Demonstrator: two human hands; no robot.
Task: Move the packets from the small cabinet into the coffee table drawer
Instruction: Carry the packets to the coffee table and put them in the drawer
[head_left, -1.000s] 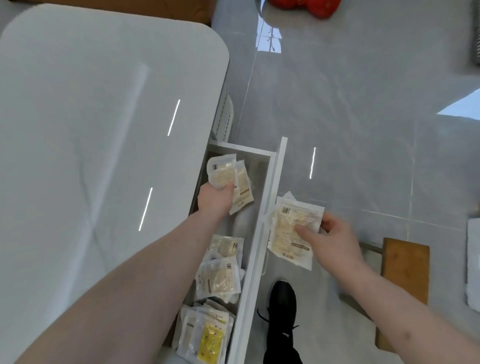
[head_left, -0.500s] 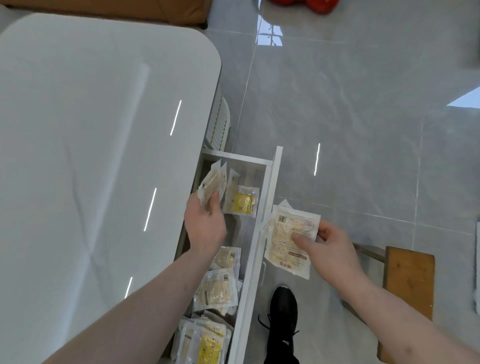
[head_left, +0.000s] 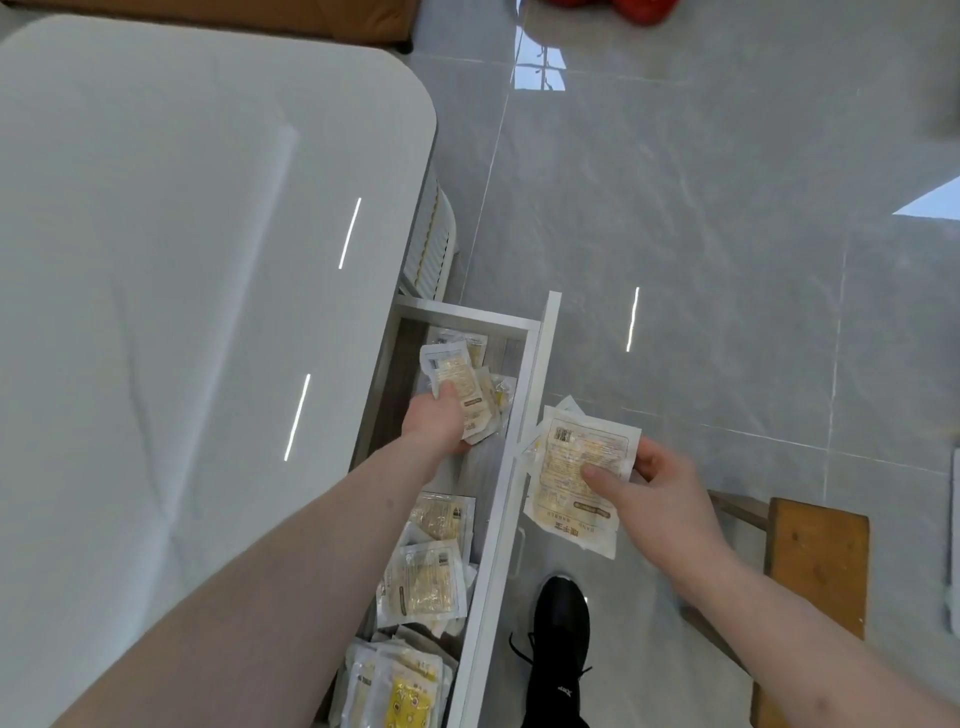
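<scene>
Left hand (head_left: 435, 422) inside the open coffee table drawer (head_left: 521, 415) at its far end, fingers curled round a small packet (head_left: 457, 382) held over others lying there; right hand (head_left: 655, 486) outside the drawer front, pinching a stack of packets (head_left: 579, 480) above the floor; more packets (head_left: 423, 579) lying nearer in the drawer; black shoe (head_left: 561, 618) below.

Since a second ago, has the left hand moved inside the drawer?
Yes. The left hand pulled back toward the person, then reached toward the drawer's far end again, gripping packets.
</scene>
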